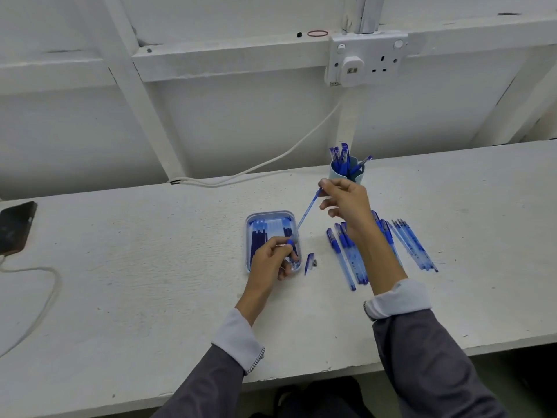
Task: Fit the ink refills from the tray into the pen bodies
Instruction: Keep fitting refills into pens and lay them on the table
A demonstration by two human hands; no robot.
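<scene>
Wall (241, 116): white painted panels, crossed by framing.
Bench (150, 251): white painted top, scuffed.
Socket (366, 58): double, wall-mounted, one adaptor plugged in.
Cable (272, 160): white, drooping down to bench.

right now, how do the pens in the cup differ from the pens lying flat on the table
The pens in the cup stand upright or leaning, bunched together; the pens on the table lie flat, spread side by side. The pens in the cup show only their upper parts above the cup; the pens on the table show more of their length, though the right forearm crosses some. Both groups are blue.
</scene>
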